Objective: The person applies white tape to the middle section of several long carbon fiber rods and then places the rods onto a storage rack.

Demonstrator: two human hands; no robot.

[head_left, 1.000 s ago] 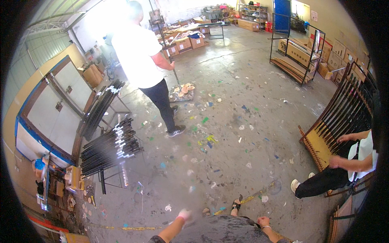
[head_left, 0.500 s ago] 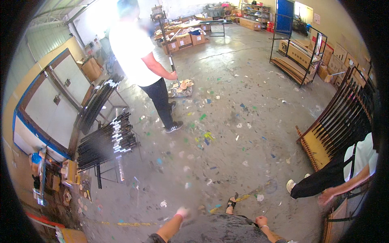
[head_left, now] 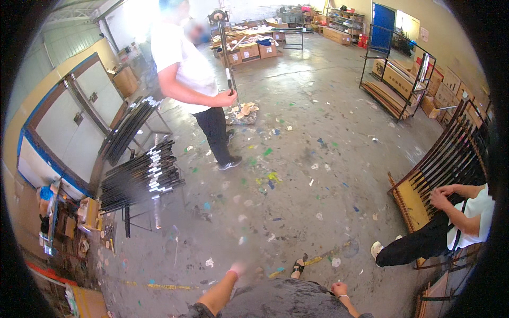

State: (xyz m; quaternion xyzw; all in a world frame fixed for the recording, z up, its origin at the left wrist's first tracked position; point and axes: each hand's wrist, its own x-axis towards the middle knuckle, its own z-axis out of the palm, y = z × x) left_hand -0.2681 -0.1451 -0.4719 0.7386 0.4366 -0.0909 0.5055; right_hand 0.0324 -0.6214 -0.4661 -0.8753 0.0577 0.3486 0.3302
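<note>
My left hand [head_left: 241,268] hangs over the concrete floor beside the dark lap of my clothing [head_left: 286,297]. It is blurred, so its fingers cannot be made out. To the right of the clothing, my right hand [head_left: 339,289] has its fingers curled in, and nothing shows in them. A pale band circles that wrist. Neither hand touches any tool or workpiece that I can see. My sandalled foot [head_left: 298,268] shows between the hands, near a worn yellow floor line [head_left: 313,261].
A person in a white shirt [head_left: 185,69] stands ahead, holding an upright pole [head_left: 227,58]. Another person [head_left: 469,222] sits at right beside a rack of dark rods [head_left: 445,159]. Bundled black rods [head_left: 138,180] lie on stands at left. A wheeled metal rack [head_left: 397,79] stands far right.
The standing person's arm has come up and the body has turned slightly right. The seated person has raised a lowered hand, and both hands now meet. My own hands have shifted only slightly.
</note>
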